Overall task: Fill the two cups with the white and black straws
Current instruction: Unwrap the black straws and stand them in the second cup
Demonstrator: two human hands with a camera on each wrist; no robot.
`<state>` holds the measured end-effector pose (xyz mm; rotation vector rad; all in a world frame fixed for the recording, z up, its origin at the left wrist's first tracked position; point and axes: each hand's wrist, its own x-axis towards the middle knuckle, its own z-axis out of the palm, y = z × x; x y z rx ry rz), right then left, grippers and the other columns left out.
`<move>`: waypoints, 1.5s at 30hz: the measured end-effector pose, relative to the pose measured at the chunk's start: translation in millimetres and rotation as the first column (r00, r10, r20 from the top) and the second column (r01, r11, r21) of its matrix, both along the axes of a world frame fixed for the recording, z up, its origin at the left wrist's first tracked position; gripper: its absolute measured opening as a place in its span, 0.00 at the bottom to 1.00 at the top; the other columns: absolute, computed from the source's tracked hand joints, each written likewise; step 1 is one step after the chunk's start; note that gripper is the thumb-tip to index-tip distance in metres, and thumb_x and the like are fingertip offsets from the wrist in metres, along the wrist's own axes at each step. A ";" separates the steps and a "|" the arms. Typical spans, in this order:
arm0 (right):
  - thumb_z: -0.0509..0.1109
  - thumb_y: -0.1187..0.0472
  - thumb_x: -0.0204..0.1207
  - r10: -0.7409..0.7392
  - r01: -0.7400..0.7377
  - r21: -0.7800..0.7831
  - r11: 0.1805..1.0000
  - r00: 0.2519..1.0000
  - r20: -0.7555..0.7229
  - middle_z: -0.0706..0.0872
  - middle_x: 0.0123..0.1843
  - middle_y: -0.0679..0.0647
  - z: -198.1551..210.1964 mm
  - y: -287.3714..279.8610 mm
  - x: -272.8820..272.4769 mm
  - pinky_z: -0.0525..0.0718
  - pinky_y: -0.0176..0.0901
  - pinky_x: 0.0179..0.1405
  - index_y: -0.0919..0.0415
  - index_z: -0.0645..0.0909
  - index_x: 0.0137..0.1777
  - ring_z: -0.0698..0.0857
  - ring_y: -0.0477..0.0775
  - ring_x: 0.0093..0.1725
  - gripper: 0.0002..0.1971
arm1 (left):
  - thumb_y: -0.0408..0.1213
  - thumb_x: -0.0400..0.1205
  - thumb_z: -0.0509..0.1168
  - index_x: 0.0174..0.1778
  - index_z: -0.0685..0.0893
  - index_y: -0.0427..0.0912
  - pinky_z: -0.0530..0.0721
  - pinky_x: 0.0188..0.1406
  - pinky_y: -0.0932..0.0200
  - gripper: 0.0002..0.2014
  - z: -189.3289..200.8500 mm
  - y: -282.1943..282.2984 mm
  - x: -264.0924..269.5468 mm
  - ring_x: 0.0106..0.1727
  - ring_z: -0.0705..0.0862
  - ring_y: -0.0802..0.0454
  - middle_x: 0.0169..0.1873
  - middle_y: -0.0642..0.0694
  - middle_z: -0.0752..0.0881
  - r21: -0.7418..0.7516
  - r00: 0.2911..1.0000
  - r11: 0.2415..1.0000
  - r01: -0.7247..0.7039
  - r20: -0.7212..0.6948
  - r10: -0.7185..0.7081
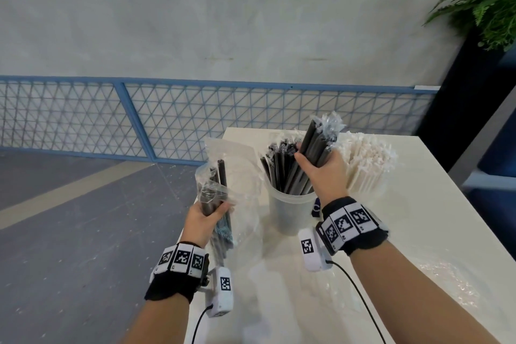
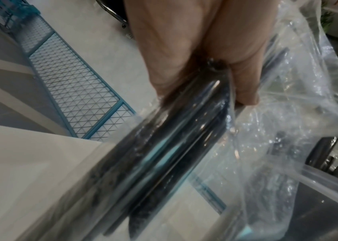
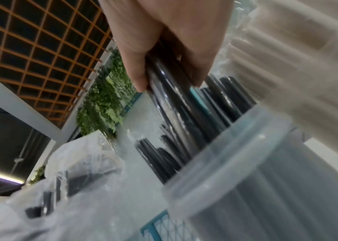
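Right hand (image 1: pixel 321 173) grips black straws (image 1: pixel 317 145); no writing legible.

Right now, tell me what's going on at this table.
A person is loading straws into cups. The right hand grips a bundle of black straws over the translucent cup, which already holds many black ones. The left hand holds a clear plastic bag with a few black straws left inside. White straws stand just behind the right hand; their cup is hidden.
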<state>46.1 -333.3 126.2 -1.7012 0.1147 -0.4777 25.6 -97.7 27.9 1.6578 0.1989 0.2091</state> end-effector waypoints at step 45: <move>0.74 0.53 0.72 0.533 -0.543 -0.426 0.724 0.832 -0.155 0.85 0.62 0.53 -17.2 46.0 -31.2 0.81 0.38 0.59 0.59 0.74 0.69 0.84 0.47 0.59 0.27 | 0.24 0.75 0.68 0.53 0.81 0.45 0.81 0.50 0.71 0.15 41.8 -35.3 -19.3 0.45 0.86 0.70 0.42 0.58 0.89 0.149 0.916 0.905 0.399 -0.019 -0.400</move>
